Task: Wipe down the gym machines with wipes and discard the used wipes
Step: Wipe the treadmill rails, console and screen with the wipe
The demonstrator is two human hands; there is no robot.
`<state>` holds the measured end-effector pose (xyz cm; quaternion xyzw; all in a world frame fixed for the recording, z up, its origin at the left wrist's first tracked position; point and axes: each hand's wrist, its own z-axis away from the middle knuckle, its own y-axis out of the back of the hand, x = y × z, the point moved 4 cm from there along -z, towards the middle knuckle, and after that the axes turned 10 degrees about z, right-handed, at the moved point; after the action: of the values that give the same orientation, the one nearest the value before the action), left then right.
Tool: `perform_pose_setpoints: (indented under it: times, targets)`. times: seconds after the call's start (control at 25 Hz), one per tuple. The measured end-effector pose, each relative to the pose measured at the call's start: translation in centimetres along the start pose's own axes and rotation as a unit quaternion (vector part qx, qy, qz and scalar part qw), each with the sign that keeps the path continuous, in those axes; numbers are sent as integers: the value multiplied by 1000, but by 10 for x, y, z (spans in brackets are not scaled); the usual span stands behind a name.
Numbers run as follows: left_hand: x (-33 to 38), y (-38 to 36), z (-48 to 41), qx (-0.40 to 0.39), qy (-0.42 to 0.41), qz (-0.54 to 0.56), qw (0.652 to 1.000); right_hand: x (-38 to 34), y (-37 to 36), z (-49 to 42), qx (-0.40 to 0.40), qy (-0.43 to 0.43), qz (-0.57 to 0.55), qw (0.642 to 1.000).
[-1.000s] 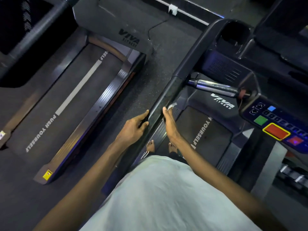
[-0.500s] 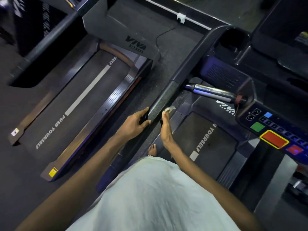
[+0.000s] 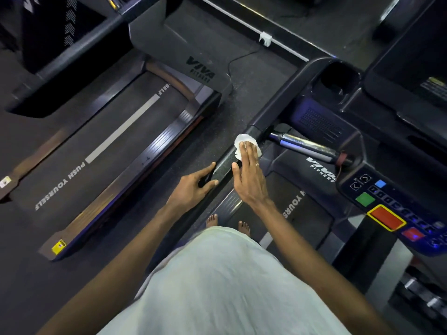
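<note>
A neighbouring treadmill (image 3: 116,146) fills the left side, its dark belt printed with a pale stripe and the words PUSH YOURSELF, a yellow sticker at its near corner. A strip of speckled floor (image 3: 232,112) separates it from the treadmill the person stands on. The left hand (image 3: 193,188) rests against the outer edge of that machine's black handrail (image 3: 278,105), forefinger and thumb laid out straight along it and not clenched; its other fingers are too dark to make out properly. Just beside it, the right hand (image 3: 249,182) lies flat on top of the same rail, fingers straight and together, a ring on one of them, pressing a white wipe (image 3: 242,141) onto the rail. The wipe sits under the fingertips, bunched and spilling out past them, close to where the rail meets a silver grip bar (image 3: 304,146). That bar runs right to the console (image 3: 391,204), which carries a green button, a yellow-edged red one and a row of small keys. A cup holder (image 3: 338,81) is sunk into the console's far left corner. At the bottom, a pale garment (image 3: 222,286) hangs over two bare feet (image 3: 212,220) on the treadmill deck.
</note>
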<state>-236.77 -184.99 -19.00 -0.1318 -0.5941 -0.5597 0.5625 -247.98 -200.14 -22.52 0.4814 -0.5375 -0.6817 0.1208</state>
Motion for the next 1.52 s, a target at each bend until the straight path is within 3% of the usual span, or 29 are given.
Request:
perform_pose_setpoints:
  times: [0.16,0.36,0.56,0.72,1.04,1.12,1.28,1.4,1.44,1.52]
  targets:
    - [-4,0,0,3,-5,-6,1000,-9,9,-29,-30,133,107,985]
    - [-2,-1,-3,-10,-8,-11,1000,-2,10,-37,-6,-39,56,998]
    - [-1,0,-6,-16,6,-28,999,-12,7,-23,-4,-29,46,999]
    - [4,-2,-9,-16,-4,-52,999,-5,13,-31,-14,-110,-30,993]
    - [8,-10,-7,3,-20,-62,998,-2,14,-32,-79,-279,-318,902]
    - [9,-10,-6,16,-19,-42,999,6,11,-35,-98,-310,-346,880]
    - [1,-6,-6,11,-1,-3,1000,-1,-3,-11,-150,-309,-356,869]
    - [-1,0,-16,-8,15,14,1000,2,-5,-10,-146,-340,-381,848]
    - [-1,2,-20,-16,20,21,999,4,-2,-14,-128,-340,-369,855]
    - [-2,2,-27,-31,32,19,999,8,9,-17,-84,-295,-295,905]
